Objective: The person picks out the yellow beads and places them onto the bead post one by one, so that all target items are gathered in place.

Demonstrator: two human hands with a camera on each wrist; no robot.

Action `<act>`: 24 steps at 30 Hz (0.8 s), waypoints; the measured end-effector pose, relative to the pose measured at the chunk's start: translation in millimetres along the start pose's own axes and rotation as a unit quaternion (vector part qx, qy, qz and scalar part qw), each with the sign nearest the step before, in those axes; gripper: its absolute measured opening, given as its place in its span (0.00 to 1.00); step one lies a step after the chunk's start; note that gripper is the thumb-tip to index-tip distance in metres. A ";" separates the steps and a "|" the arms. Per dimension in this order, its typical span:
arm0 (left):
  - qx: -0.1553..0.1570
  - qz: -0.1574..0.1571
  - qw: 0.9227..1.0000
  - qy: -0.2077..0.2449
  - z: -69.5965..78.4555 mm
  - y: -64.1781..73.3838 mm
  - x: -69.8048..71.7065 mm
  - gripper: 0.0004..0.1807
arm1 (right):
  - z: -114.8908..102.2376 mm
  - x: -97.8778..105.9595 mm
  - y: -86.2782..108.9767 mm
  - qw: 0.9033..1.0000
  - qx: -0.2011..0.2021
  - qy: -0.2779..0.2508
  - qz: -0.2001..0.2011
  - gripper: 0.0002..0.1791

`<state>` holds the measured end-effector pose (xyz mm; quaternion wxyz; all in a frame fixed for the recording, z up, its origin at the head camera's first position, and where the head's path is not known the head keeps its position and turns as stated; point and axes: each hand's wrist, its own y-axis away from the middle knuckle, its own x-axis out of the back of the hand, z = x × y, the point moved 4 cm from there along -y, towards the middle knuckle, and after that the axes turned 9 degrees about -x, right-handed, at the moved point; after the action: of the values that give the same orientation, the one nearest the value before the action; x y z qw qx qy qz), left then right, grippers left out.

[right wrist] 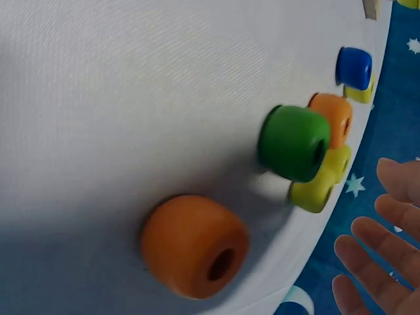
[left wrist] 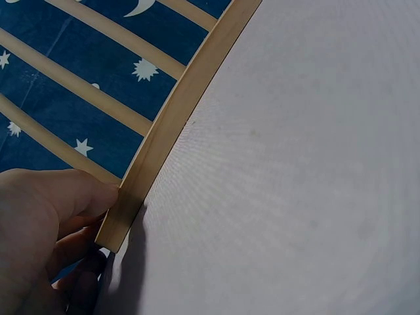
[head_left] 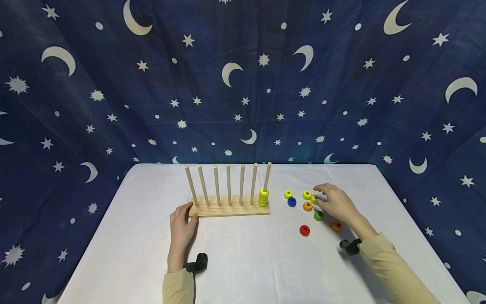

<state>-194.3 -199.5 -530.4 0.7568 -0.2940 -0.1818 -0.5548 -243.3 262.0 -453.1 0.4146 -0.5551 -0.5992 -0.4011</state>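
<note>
A wooden peg stand [head_left: 229, 211] with several upright pegs lies on the white table. My left hand [head_left: 181, 226] holds its left end, thumb on the front edge and fingers behind; in the left wrist view the thumb [left wrist: 85, 190] presses on the base [left wrist: 157, 141]. Yellow beads [head_left: 263, 197] are stacked on the rightmost peg. Over the loose beads at the right, my right hand [head_left: 338, 204] reaches with parted fingers, its thumb overlapping a yellow bead [head_left: 314, 199] in the head view. The right wrist view shows these fingers [right wrist: 377, 262] spread, with nothing between them.
Loose on the table [head_left: 243, 261] are two more yellow beads [head_left: 307, 194] [head_left: 288, 194], a blue bead [head_left: 291, 202], two orange beads [head_left: 307, 206] [head_left: 337, 226], a green bead [head_left: 319, 215] and a red bead [head_left: 304, 230]. A dark blue cloth [head_left: 212, 97] with moons and stars hangs behind.
</note>
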 end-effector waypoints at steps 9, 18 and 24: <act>0.001 -0.001 1.000 -0.003 0.5 0.2 0.5 0.25 | 15.8 -11.0 -6.4 0.999 -0.025 -0.008 -0.025 0.24; 0.001 -0.001 1.000 -0.003 0.4 0.4 0.0 0.25 | 21.9 -21.1 -13.1 0.997 -0.039 -0.022 -0.056 0.25; 0.002 -0.004 1.000 -0.004 1.2 0.4 -0.5 0.25 | 25.3 -25.3 -15.5 0.996 -0.047 -0.036 -0.062 0.25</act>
<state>-194.0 -198.3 -529.9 0.7547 -0.2936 -0.1867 -0.5562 -259.1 276.4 -485.6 0.3402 -0.5500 -0.6274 -0.4338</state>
